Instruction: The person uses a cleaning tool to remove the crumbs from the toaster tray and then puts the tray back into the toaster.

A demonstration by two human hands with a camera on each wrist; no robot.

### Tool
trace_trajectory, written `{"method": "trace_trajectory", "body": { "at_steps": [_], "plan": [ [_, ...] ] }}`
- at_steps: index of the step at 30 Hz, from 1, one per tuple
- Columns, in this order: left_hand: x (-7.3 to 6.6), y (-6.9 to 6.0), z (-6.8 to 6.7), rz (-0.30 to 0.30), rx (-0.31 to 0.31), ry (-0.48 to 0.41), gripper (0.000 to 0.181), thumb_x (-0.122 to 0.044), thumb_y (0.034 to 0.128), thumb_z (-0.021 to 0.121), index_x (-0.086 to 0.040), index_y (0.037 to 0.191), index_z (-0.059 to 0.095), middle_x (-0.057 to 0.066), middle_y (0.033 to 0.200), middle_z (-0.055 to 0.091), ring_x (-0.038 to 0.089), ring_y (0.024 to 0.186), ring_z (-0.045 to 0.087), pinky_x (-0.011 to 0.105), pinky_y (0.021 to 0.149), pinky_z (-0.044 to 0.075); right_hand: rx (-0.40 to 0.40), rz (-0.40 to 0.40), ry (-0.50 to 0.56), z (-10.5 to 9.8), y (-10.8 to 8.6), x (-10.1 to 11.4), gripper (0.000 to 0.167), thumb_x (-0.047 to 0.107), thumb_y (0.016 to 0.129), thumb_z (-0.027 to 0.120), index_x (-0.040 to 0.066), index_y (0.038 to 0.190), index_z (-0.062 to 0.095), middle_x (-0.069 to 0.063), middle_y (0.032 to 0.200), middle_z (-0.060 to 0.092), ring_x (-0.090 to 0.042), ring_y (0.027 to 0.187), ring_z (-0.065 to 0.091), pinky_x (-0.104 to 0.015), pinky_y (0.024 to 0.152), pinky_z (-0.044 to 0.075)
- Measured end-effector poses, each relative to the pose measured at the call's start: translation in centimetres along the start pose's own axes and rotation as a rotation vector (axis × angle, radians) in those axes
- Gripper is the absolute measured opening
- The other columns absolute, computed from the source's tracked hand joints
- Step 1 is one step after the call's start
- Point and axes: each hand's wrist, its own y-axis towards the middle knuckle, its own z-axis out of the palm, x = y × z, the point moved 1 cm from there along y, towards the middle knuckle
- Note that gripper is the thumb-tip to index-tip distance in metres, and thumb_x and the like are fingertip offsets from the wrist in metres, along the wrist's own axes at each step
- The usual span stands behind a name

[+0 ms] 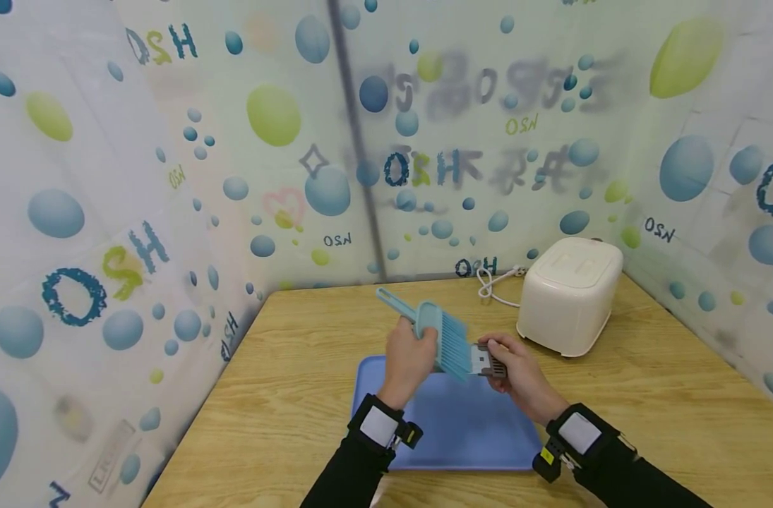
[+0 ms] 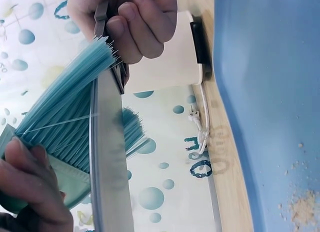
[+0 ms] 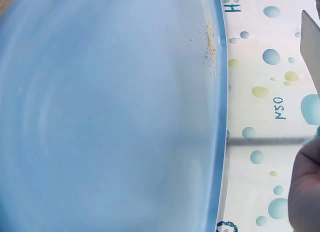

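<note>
My left hand (image 1: 411,356) grips a light blue brush (image 1: 429,321), its handle pointing up to the left. The bristles (image 2: 75,112) lean against a thin metal crumb tray (image 1: 480,358) with a dark slotted end. That end is pinched between the thumb and fingers of my right hand (image 1: 519,370). In the left wrist view the crumb tray stands edge-on, with bristles showing on both sides. Both hands are above a blue tray (image 1: 469,430), where pale crumbs (image 2: 302,209) lie. Only part of my right hand (image 3: 305,192) shows in the right wrist view.
A cream toaster (image 1: 570,296) stands at the back right of the wooden table (image 1: 297,367). Its white cord (image 1: 490,286) lies bundled behind it on the left. Printed curtains (image 1: 297,176) enclose the table at the back and both sides.
</note>
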Motion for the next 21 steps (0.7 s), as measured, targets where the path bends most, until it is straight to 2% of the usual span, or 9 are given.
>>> {"method": "trace_trajectory", "body": {
  "at_steps": [7,17,21],
  "plan": [
    [0.7,0.1,-0.9,0.006,-0.016,0.025,0.019,-0.01,0.0894,0.055,-0.001,0.105,0.061,0.007,0.079,0.066,0.013,0.064,0.064,0.028,0.051,0.05,0.012,-0.007,-0.005,-0.2,0.0,-0.2,0.031,0.027,0.111,0.039,0.003,0.126,0.051,-0.01,0.098,0.053,-0.014,0.061,0.045,-0.026,0.054,0.038],
    [1.8,0.4,-2.4,0.0,-0.026,0.037,0.015,-0.008,0.0889,0.055,0.0,0.101,0.06,0.007,0.075,0.063,0.014,0.059,0.06,0.028,0.048,0.048,0.012,0.002,0.001,-0.3,-0.2,-0.3,0.028,0.028,0.111,0.04,0.007,0.124,0.053,-0.008,0.1,0.053,-0.015,0.062,0.046,-0.026,0.055,0.038],
    [2.1,0.5,-3.2,-0.002,-0.029,0.054,0.018,-0.008,0.0897,0.055,0.002,0.103,0.061,0.01,0.078,0.066,0.015,0.061,0.063,0.029,0.05,0.05,0.006,0.001,0.0,-0.3,-0.2,-0.2,0.029,0.028,0.111,0.04,0.006,0.124,0.053,-0.007,0.1,0.052,-0.015,0.062,0.046,-0.026,0.055,0.038]
  ]
}}
